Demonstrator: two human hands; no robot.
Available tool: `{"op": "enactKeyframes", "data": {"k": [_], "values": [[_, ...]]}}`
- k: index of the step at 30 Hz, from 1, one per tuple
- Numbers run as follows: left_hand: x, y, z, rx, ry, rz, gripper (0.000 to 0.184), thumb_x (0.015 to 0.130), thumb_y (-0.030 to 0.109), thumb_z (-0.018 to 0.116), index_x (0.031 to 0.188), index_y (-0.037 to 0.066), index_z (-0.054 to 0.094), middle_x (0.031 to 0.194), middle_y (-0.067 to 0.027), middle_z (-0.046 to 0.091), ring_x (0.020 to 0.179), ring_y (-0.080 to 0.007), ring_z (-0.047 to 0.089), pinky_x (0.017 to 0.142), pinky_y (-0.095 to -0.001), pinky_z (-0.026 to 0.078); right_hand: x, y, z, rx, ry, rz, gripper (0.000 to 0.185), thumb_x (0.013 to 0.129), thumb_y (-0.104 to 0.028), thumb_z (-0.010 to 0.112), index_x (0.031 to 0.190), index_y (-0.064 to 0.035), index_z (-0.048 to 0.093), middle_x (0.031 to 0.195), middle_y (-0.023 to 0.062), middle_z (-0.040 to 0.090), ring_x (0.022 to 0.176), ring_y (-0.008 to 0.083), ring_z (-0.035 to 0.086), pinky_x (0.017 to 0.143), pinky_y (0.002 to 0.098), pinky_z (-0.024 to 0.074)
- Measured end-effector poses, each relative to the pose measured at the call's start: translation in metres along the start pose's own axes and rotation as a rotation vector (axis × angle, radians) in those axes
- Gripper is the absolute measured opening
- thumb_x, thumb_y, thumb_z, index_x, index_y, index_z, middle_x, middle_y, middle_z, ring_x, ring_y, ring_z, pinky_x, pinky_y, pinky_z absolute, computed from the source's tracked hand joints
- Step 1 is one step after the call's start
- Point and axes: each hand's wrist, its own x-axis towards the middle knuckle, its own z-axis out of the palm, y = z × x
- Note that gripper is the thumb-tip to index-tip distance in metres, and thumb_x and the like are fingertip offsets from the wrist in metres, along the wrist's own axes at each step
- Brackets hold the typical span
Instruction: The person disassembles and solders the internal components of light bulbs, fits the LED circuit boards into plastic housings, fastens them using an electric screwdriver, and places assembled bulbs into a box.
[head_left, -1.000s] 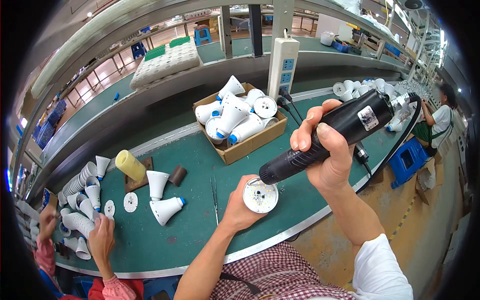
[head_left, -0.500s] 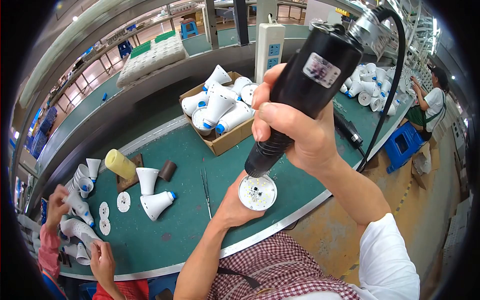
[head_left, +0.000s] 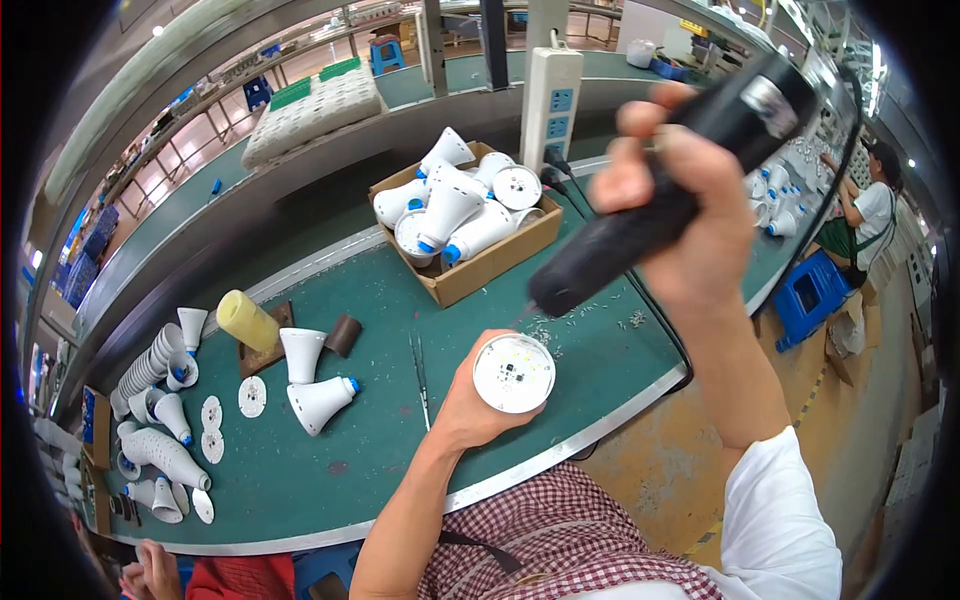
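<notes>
My left hand is wrapped round an LED bulb, its round board with small chips facing up. Raised to the right, my right hand is closed on a black electric screwdriver, slightly blurred. The screwdriver's bit points down towards the bulb's far edge, apart from its face. Tweezers lie to the left of my left hand. Beyond them are two white bulb housings and a loose round LED board.
A cardboard box of bulbs stands at the back. Small screws are scattered on the green bench. At left are a yellow roll, stacked housings and a co-worker's hands. A power strip stands behind.
The screwdriver has moved up and right, away from the bulb's edge. The co-worker's hands at left have left the housings and dropped to the bench's near edge.
</notes>
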Motion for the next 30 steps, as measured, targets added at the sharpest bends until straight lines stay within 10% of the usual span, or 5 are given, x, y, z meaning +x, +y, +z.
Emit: {"op": "enactKeyframes", "data": {"k": [17,20,22,30], "values": [[0.007,-0.009,0.0,0.268,0.408,0.204,0.087,0.056,0.0,0.079,0.128,0.004,0.029,0.105,-0.0075,0.051,0.097,-0.0163,0.054,0.084,-0.0265,0.045,-0.151,0.03,-0.125,0.278,0.662,0.56,0.026,0.074,-0.01,0.058,0.098,-0.0101,0.05,0.081,0.0045,0.054,0.057,0.0159,0.049,0.053,0.0321,0.0438],[0.009,-0.01,-0.004,0.15,0.383,0.233,0.087,0.061,0.003,0.077,0.131,0.008,0.025,0.108,-0.0124,0.052,0.09,-0.0212,0.058,0.08,-0.0314,0.048,-0.15,0.035,-0.127,0.333,0.659,0.585,0.025,0.074,-0.01,0.059,0.098,-0.0097,0.051,0.08,0.0045,0.054,0.057,0.0154,0.048,0.053,0.0318,0.0436],[0.009,-0.002,-0.007,-0.547,0.369,-0.135,0.092,0.062,0.001,0.075,0.135,0.008,0.018,0.105,-0.0123,0.05,0.093,-0.0217,0.055,0.077,-0.0346,0.05,-0.152,0.039,-0.13,0.349,0.658,0.602,0.025,0.074,-0.01,0.059,0.097,-0.0096,0.051,0.08,0.0044,0.054,0.056,0.015,0.048,0.053,0.0316,0.0435],[0.008,-0.01,-0.017,-0.718,0.229,-0.084,0.089,0.072,0.0,0.064,0.139,0.015,0.007,0.113,-0.0181,0.044,0.098,-0.0281,0.053,0.077,-0.043,0.05,-0.157,0.047,-0.131,0.475,0.656,0.564,0.022,0.075,-0.01,0.057,0.096,-0.0092,0.051,0.081,0.0053,0.054,0.056,0.0138,0.047,0.052,0.0305,0.0426]]}}
